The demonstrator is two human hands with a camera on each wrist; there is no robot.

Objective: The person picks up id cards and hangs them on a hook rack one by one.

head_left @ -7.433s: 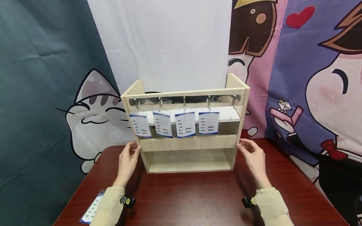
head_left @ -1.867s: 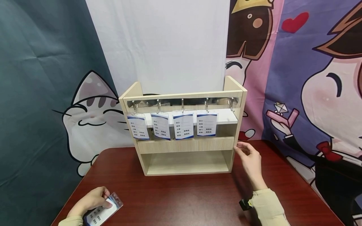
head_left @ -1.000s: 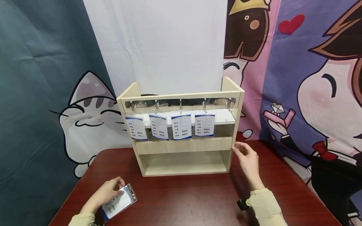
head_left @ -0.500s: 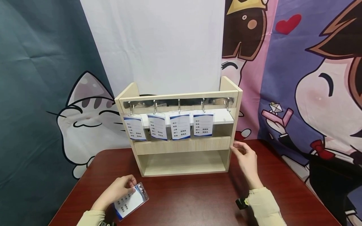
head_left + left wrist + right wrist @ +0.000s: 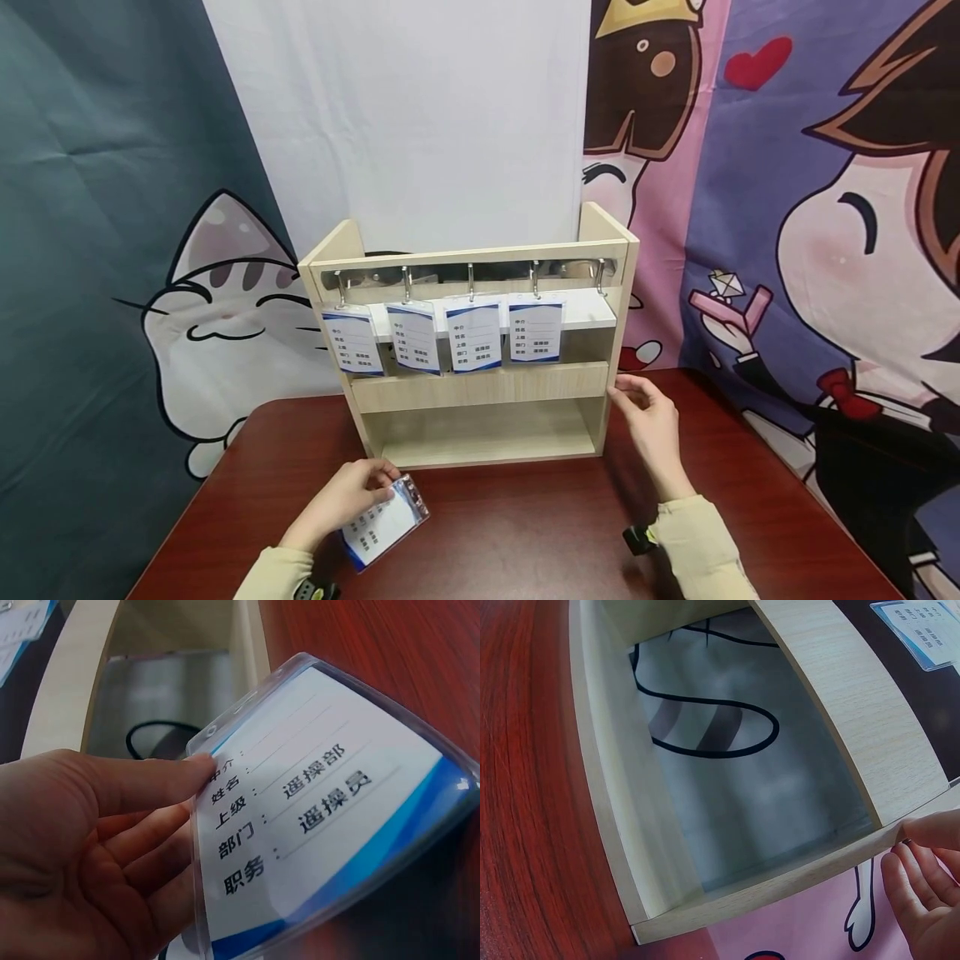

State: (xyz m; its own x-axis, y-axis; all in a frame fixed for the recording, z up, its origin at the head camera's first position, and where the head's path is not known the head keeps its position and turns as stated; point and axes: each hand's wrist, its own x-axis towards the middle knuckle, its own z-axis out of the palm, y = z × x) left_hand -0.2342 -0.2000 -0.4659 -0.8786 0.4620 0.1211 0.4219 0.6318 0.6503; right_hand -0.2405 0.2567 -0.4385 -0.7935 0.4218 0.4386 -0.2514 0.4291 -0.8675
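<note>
In the head view my left hand [image 5: 348, 504] pinches a plastic-sleeved name badge [image 5: 382, 532], low in front of the rack's left corner. The left wrist view shows the thumb on the printed face of the badge [image 5: 315, 802] along its slotted end, fingers behind it. A pale wooden rack [image 5: 487, 387] stands on the table. My right hand [image 5: 648, 425] holds its right side panel. Thumb and fingertips meet that panel's edge in the right wrist view. Several similar badges [image 5: 474, 337] hang from the metal hooks; the rightmost hook [image 5: 600, 279] carries none.
The rack has a white shelf [image 5: 588, 310] behind the badges and a hollow bottom compartment [image 5: 480, 433]. Beneath it is a dark red tabletop [image 5: 517, 533]. Printed cartoon curtains [image 5: 232, 333] surround the table's back and sides.
Earlier both hands were at the rack's sides and this badge lay at the table's left. The left hand has picked it up and carried it right, towards the rack. The right hand stays put.
</note>
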